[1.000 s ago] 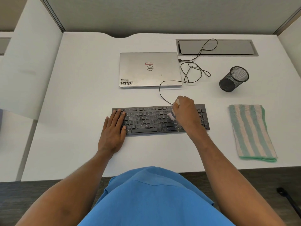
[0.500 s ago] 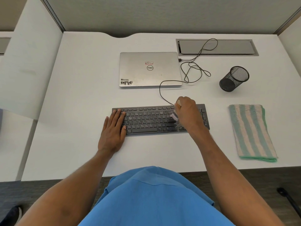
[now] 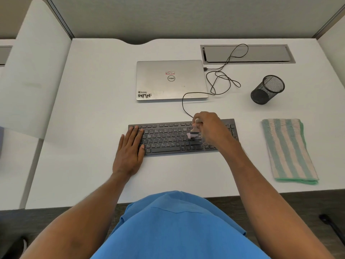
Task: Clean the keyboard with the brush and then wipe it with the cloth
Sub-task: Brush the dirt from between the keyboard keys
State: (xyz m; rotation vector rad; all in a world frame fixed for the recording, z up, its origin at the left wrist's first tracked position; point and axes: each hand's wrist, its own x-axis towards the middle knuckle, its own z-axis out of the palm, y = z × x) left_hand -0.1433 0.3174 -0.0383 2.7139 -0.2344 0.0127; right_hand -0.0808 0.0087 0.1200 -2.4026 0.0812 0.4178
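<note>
Keyboard point(image 3: 168, 139), left hand point(image 3: 130, 146) flat on it; right hand point(image 3: 211, 128) gripping brush point(image 3: 193, 132)

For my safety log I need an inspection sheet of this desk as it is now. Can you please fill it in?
Surface: white desk, no spills seen.
Job's things: dark keyboard near the front edge; brush on its keys; striped cloth folded at the right, untouched.
Clutter: closed silver laptop behind the keyboard; black mesh cup at the right.
Hands: left hand flat on the keyboard's left end; right hand grips the brush.
Cables: black cable from the laptop's right side, looping across the desk toward the keyboard.
Surroundings: cable hatch at the back; grey partition panels around; dark floor below.
</note>
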